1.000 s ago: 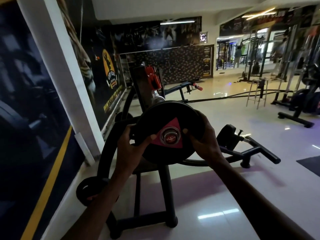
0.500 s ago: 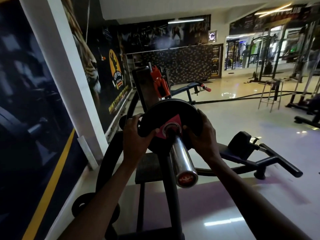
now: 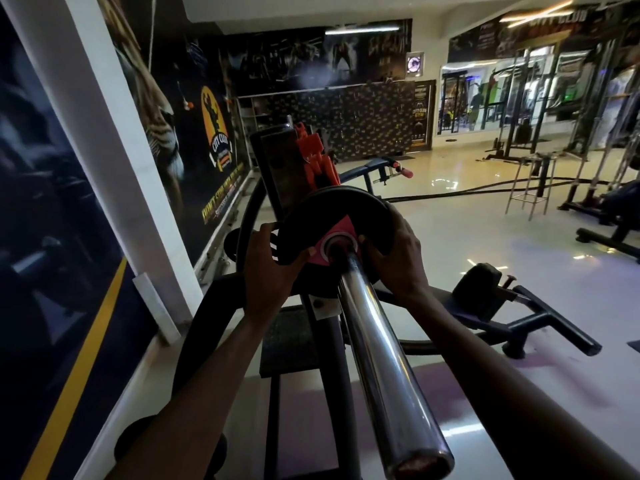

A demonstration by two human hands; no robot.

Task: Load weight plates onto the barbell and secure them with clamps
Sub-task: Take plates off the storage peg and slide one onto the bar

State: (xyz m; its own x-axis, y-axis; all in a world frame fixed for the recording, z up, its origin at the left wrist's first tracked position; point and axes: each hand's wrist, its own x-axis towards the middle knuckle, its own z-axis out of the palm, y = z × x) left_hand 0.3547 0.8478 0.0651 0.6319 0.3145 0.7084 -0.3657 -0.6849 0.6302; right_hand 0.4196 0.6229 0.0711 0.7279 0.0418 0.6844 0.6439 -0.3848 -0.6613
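— While my fingers curl over its rim, my left hand (image 3: 268, 268) grips the weight plate (image 3: 329, 225) on its left edge and my right hand (image 3: 398, 258) grips it on the right, both thumbs lying on the face that looks at me.

— What is the plate like?

— A flat round disc, matte black, rubbery in look, with a pink-red triangular label (image 3: 341, 237) round a pale ring at its centre hole.

— And where does it sit?

— It is threaded on the barbell sleeve (image 3: 377, 358), well up from the sleeve's near end, standing upright between my two hands. The sleeve is a smooth, polished steel cylinder with bright reflections; it runs from the plate down toward me, passing between my forearms, and its end cap is dark reddish.

— Anything behind it?

— An orange plastic part (image 3: 313, 161) sits just past the plate's top edge; what it is I cannot tell. Below the bar stands a black tubular steel rack (image 3: 332, 375) with curved side rails. To the right a black bench frame (image 3: 519, 317) lies low on the glossy pale floor (image 3: 450, 237), which mirrors the ceiling lights. On the left is a wall mural (image 3: 162, 109) showing a tiger's face.
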